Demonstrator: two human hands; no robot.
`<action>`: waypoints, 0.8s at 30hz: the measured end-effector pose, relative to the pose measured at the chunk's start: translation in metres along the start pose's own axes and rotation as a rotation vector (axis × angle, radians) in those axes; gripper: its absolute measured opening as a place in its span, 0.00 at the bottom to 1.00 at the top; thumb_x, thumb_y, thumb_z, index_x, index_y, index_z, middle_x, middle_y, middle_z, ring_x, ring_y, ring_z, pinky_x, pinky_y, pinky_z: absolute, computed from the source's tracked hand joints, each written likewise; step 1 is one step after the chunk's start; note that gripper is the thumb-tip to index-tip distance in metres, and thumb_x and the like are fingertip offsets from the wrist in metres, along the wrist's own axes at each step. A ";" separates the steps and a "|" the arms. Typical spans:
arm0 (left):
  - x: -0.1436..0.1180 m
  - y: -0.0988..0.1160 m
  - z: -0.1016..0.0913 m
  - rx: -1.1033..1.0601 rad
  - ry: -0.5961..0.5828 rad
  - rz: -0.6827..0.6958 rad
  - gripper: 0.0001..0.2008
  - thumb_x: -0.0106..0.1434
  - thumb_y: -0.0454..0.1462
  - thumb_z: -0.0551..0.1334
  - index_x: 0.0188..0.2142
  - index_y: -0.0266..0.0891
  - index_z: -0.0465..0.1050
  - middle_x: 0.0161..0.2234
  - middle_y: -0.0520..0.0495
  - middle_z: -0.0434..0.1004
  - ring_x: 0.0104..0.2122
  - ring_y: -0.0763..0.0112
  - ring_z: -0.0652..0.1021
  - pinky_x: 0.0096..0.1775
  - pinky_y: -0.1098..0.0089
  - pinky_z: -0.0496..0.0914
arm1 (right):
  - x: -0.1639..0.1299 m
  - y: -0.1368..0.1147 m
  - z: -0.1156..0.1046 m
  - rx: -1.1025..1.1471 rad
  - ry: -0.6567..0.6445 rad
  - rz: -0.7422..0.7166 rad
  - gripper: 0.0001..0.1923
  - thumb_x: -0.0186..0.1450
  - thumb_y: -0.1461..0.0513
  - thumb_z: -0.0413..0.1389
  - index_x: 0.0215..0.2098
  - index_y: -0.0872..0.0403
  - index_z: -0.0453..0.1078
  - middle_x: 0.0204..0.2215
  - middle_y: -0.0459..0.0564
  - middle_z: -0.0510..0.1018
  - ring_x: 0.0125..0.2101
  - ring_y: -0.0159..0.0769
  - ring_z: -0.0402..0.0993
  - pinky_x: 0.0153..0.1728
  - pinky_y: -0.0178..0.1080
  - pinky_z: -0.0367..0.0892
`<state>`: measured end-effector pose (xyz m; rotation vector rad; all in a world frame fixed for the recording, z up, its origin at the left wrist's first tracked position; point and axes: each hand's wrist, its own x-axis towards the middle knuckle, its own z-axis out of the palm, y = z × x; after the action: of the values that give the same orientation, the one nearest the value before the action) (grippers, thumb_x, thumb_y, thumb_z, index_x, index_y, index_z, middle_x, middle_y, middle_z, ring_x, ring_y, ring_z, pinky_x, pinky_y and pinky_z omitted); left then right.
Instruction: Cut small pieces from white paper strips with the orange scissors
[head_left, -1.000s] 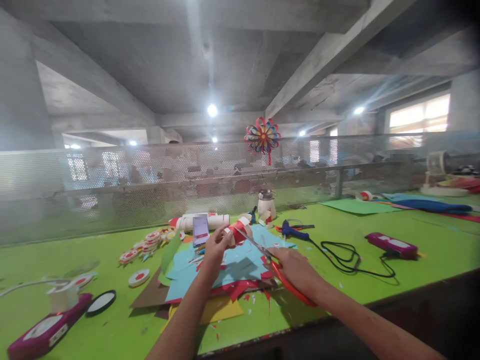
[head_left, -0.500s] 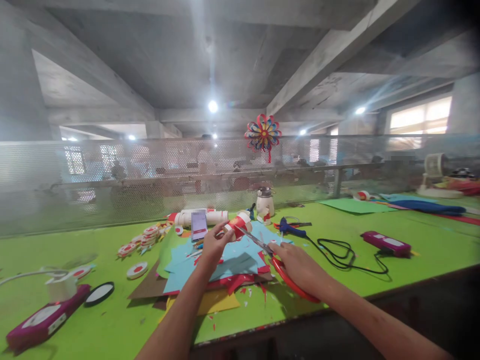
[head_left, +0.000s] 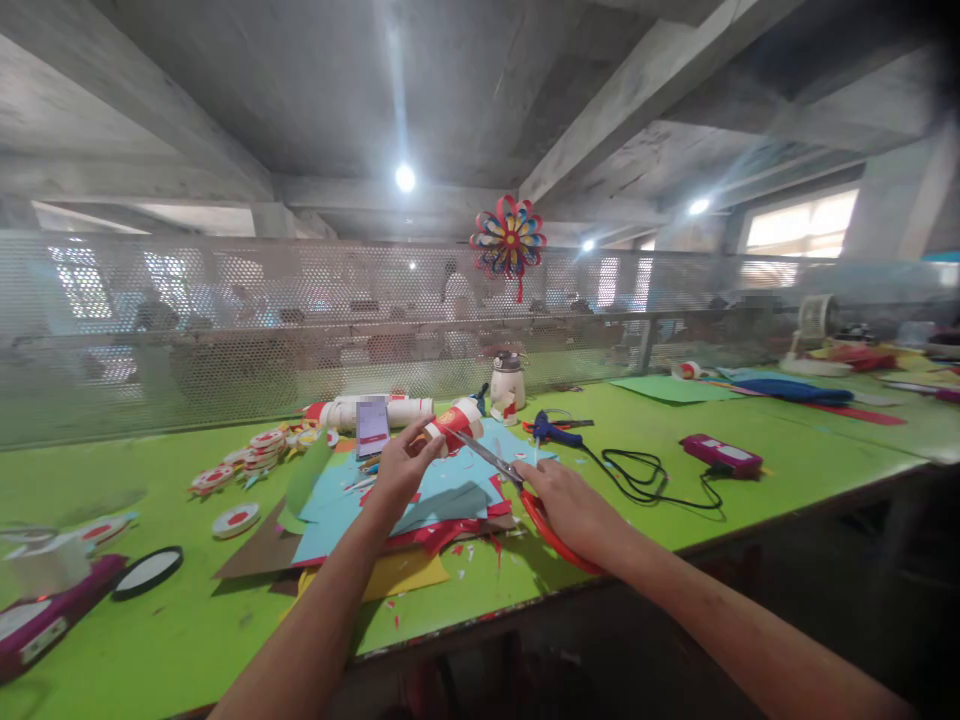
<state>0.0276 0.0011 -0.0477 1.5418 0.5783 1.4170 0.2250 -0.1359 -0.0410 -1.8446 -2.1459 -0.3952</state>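
A long green tabletop [head_left: 675,470] runs across the view, fenced at its far edge by a perforated metal screen [head_left: 225,330]. At the centre of the tabletop lies a loose stack of coloured paper sheets [head_left: 420,500], light blue on top, with red, yellow and brown showing beneath. From that stack, at 10 o'clock sits a row of small red-and-white paper discs [head_left: 247,455]; at 12 o'clock a white tube [head_left: 390,410] lies on its side, and a small white jar [head_left: 507,385] stands at 1 o'clock. A blue glue gun [head_left: 551,431] lies at 2 o'clock of the stack, its black cord [head_left: 645,475] running to a magenta power strip [head_left: 721,455] at 3 o'clock.

The left hand [head_left: 397,472] is raised just above the sheets, its fingers pinched on a small red-and-white paper piece [head_left: 452,425]. The right hand [head_left: 574,505], at 4 o'clock of the piece, is closed through the handles of red-handled scissors [head_left: 517,485]. The blades point toward 10 o'clock, and their tip meets the paper piece. Tiny red scraps [head_left: 469,550] lie on the tabletop at the near edge of the stack.
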 end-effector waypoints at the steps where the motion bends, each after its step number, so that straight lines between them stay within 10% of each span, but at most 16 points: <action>1: 0.000 0.000 0.001 0.002 0.001 0.002 0.30 0.47 0.44 0.70 0.48 0.33 0.72 0.35 0.43 0.80 0.35 0.61 0.79 0.36 0.68 0.72 | 0.000 0.000 0.000 -0.004 0.003 0.003 0.20 0.65 0.69 0.46 0.55 0.59 0.64 0.39 0.60 0.74 0.40 0.46 0.70 0.40 0.39 0.61; 24: -0.002 -0.004 0.002 -0.091 -0.225 -0.133 0.21 0.54 0.45 0.65 0.44 0.34 0.75 0.39 0.41 0.78 0.38 0.61 0.78 0.41 0.55 0.75 | -0.003 0.007 -0.013 -0.167 0.001 -0.064 0.16 0.67 0.68 0.44 0.51 0.58 0.65 0.35 0.58 0.71 0.34 0.44 0.67 0.34 0.38 0.57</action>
<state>0.0298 0.0003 -0.0519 1.5355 0.4641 1.1371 0.2327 -0.1426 -0.0304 -1.8639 -2.2358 -0.6067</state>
